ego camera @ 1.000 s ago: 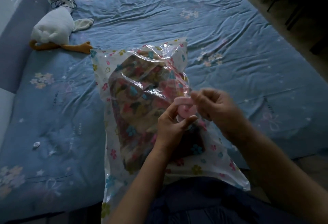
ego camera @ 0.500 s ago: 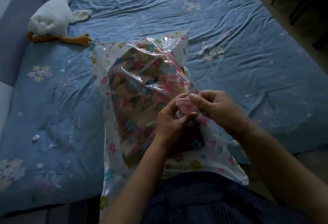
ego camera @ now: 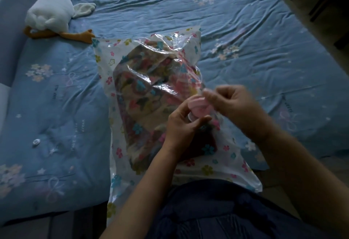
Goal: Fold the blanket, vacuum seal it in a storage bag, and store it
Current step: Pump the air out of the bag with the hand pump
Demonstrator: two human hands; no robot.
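Note:
A clear storage bag [ego camera: 120,144] printed with small flowers lies on the bed, its near end hanging over the edge onto my lap. A folded, multicoloured patterned blanket [ego camera: 143,102] fills the inside of the bag. On the bag's right side sits a round pink valve [ego camera: 198,106]. My left hand [ego camera: 183,125] grips the valve's base from below with curled fingers and thumb. My right hand [ego camera: 232,102] pinches the valve's pink cap at its top right edge; that hand is blurred.
The bed [ego camera: 245,30] has a wrinkled blue floral sheet. A white plush goose [ego camera: 51,13] with orange feet lies at the far left by the headboard. A small white round piece [ego camera: 35,141] rests on the sheet at left. Dark furniture stands at the far right.
The camera view has shifted slightly. My right hand has moved a little up and to the right at the valve cap, and is now blurred. My left hand keeps its hold on the valve.

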